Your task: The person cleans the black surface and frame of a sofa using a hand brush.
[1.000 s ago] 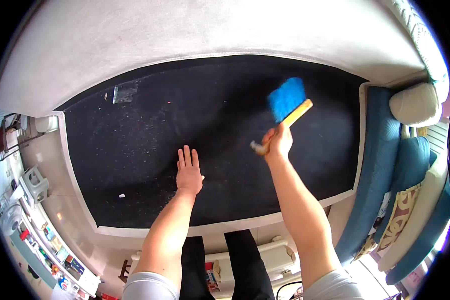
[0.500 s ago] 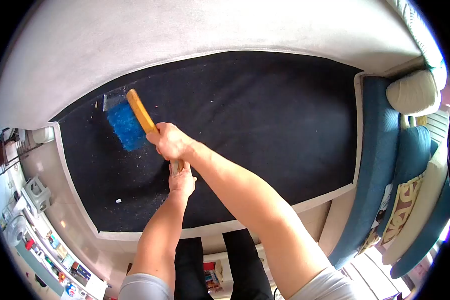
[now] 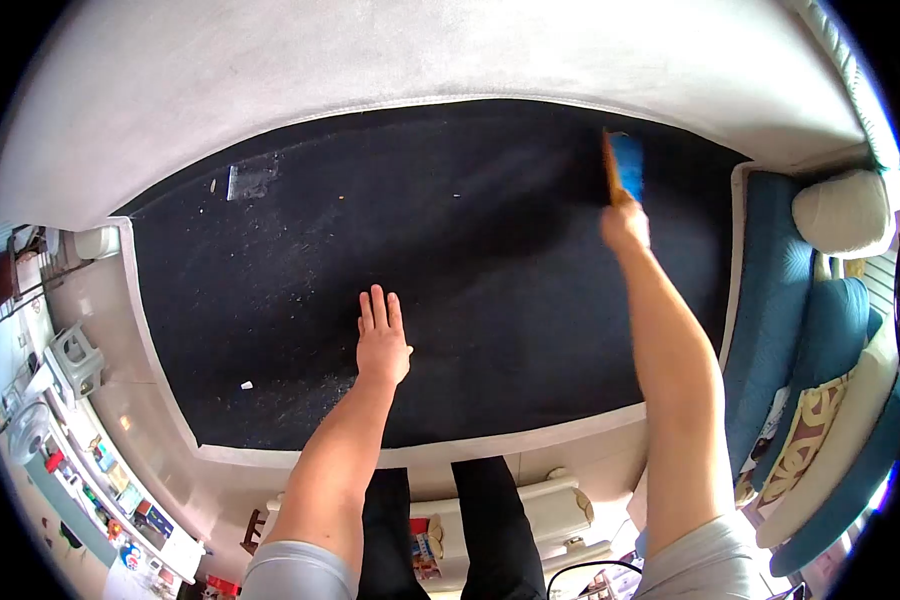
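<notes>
My right hand [image 3: 626,225] is closed around the handle of a brush [image 3: 625,165] with a wooden back and blue bristles, over the far right of a black fabric surface [image 3: 490,330] with a pale border. The bristles look smeared by motion, so I cannot tell whether they touch the cloth. My left hand [image 3: 382,340] lies flat on the black fabric near the middle, fingers stretched out, holding nothing. Pale crumbs and dust are scattered to its left, with a small white scrap [image 3: 247,385] among them. A clear plastic patch [image 3: 253,180] lies at the far left.
A pale upholstered panel [image 3: 420,50] rises along the far side. Blue cushions [image 3: 770,300] and a cream pillow [image 3: 842,215] stand at the right. To the left are a white stool [image 3: 76,362], a fan [image 3: 30,428] and cluttered shelves.
My right hand has swept the brush from the left over to the far right. My left hand, earlier by the brush handle, is now apart from it, palm down with fingers extended.
</notes>
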{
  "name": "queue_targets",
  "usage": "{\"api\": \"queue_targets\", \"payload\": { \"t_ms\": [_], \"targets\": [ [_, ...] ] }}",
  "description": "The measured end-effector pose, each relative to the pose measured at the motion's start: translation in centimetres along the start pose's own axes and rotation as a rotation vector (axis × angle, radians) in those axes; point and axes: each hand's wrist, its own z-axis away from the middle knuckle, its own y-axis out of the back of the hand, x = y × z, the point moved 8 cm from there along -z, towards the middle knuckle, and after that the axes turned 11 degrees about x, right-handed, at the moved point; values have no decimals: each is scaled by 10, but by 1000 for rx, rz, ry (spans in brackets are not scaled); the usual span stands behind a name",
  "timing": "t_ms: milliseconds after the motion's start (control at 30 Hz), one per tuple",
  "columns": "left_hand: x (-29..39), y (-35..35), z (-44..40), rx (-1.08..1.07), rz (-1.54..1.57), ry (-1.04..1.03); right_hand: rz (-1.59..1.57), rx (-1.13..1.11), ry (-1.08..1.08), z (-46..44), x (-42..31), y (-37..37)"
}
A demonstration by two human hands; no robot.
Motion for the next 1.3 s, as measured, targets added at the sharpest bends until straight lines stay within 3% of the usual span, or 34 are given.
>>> {"api": "queue_targets", "payload": {
  "t_ms": [100, 133, 167, 200, 433, 533, 600, 667, 800, 867, 933, 1000, 1067, 1133, 1200, 1300],
  "targets": [
    [-1, -3, -1, 21, -8, -4, 79, -3, 109, 34, -37, -50],
    [-2, -1, -2, 18, -3, -1, 61, -73, 155, 56, -55, -58],
    [-2, 1, -2, 14, 5, 3, 186, -216, 332, 76, -76, -81],
    [0, 1, -1, 8, 13, 5, 87, -300, 254, 115, -112, -44],
    [0, 2, 0, 12, 58, 18, -98, -609, 953, 250, -262, -58],
    [0, 1, 1, -14, 54, 9, -298, -475, 876, 255, -244, -53],
    [-1, 2, 1, 40, 32, 1, -204, -242, 782, 225, -197, -31],
    [-2, -2, 1, 60, 19, -16, -150, -191, 518, 185, -132, -37],
    [-1, -2, 1, 57, 16, 10, -143, -345, 633, 224, -115, -78],
    [-2, -1, 1, 51, 30, 11, -252, -595, 699, 260, -142, -84],
    [-3, -7, 0, 43, 43, -14, -524, -627, 820, 281, -165, -63],
    [-1, 1, 4, 125, 83, -34, -671, -565, 626, 269, -150, -46],
    [1, 0, 3, 98, 25, -57, -481, -380, 210, 233, -97, -37],
    [3, 13, 7, 19, 64, -3, -758, -112, 84, 197, -29, -51],
    [5, 25, 13, 6, 59, -12, -961, -256, -368, 180, 19, -69],
    [-3, 57, 11, 296, 157, -113, -1210, -180, -546, 176, 36, -93]
  ]
}}
